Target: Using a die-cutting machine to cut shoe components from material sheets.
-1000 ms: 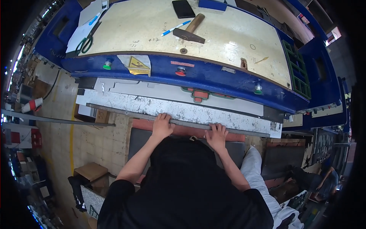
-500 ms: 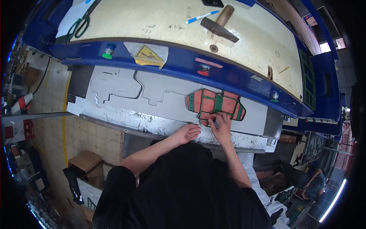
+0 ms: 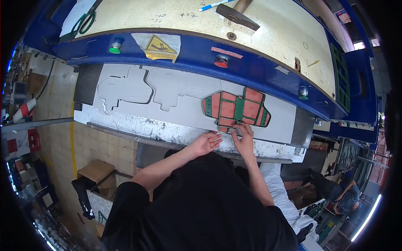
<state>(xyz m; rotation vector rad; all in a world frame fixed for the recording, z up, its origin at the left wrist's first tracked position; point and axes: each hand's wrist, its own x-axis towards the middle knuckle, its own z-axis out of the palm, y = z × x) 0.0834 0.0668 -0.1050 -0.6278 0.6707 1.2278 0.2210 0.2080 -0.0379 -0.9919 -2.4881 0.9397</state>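
A cutting die with a green frame and pinkish-red pads lies on a pale grey board sheet. Its outline is stepped, with a narrow tab toward me. At that near edge my right hand has its fingers bent over the frame, the thumb close to the tab. My left hand is just left of it, palm partly up, fingers loosely curled and apart, holding nothing that I can see. Its fingertips come close to the die's near left corner. Cut outlines run through the sheet left of the die.
A blue press beam crosses behind the sheet, bearing green and red buttons and a yellow warning sign. On its pale top lie a hammer, a pen and scissors. A metal rail edges the bed. Another person is far right.
More of the sheet and the die's far end shows in front of the blue beam. My right fingers have drawn back from the die's pads to its near edge. My left hand stays close by.
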